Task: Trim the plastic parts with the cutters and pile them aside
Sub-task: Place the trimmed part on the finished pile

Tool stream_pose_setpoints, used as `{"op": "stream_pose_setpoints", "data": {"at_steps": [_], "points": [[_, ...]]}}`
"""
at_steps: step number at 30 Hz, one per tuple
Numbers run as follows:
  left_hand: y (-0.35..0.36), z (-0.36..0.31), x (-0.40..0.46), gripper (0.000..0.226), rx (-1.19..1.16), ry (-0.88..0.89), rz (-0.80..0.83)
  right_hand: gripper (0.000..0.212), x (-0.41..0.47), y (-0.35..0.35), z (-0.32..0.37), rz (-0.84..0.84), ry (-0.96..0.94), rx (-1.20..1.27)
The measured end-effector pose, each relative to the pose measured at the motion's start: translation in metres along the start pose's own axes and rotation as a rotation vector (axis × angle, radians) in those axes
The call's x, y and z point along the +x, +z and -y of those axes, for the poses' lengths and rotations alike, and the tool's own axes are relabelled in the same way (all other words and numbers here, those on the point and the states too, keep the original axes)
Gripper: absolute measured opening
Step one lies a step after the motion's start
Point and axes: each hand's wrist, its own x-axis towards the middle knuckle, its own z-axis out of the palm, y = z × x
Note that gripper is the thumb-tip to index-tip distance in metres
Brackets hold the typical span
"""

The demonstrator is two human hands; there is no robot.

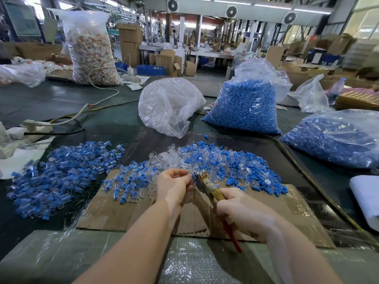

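Both forearms come in from the bottom of the view, over a sheet of bubble wrap (190, 261) and a piece of cardboard (127, 210) on the dark table (61, 103). With my left hand (174, 186) I pinch one small plastic part (192, 176) between curled fingers; it is mostly hidden, so I cannot tell its exact shape. My right hand (244, 212) is wrapped around the handles of the cutters (207, 186), whose head touches the part just beside my left fingertips. I cannot see how far the jaws stand apart.

I judge these parts to be very light, stiff and a little slippery, and the clear shell may crack if squeezed hard. So it is better to hold the part by its body, leaving free the end to be trimmed.

Behind the hands, near them, lies the untrimmed heap (215, 160) of blue and clear pieces. To the left, apart from it, is the second pile (57, 177), which I take as the finished ones. Further back stand a bag of blue parts (244, 107) and a nearly empty clear bag (168, 105).
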Motion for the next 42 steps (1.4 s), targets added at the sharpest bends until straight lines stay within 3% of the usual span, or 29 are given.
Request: {"op": "stream_pose_setpoints", "data": {"at_steps": [9,22,25,29,33,38,40,42], "points": [[0.000,0.002,0.000,0.011,0.052,0.064,-0.050,0.011,-0.002,0.002,0.005,0.009,-0.021,-0.102],[0.004,0.008,0.000,0.018,-0.003,0.020,-0.031,0.030,-0.003,0.008,0.003,-0.161,-0.126,-0.368],[0.002,0.008,0.000,0.017,-0.004,0.031,-0.028,0.030,0.000,0.011,-0.001,-0.172,-0.135,-0.307],[-0.001,0.005,-0.001,0.013,0.010,0.079,-0.030,0.019,-0.001,0.011,-0.001,-0.115,-0.099,0.021],[-0.013,-0.005,-0.004,0.015,0.198,0.262,-0.056,0.012,0.003,0.012,-0.003,-0.142,-0.140,0.015],[-0.037,-0.016,0.004,0.011,0.354,0.331,-0.197,0.018,0.009,0.008,-0.010,-0.240,-0.110,-0.076],[-0.047,-0.018,0.008,0.008,0.562,0.451,-0.280,0.018,0.013,0.006,-0.014,-0.325,-0.136,-0.197],[-0.058,-0.018,0.013,0.010,0.719,0.556,-0.345,0.031,0.018,0.004,-0.020,-0.450,-0.114,-0.432]]}}
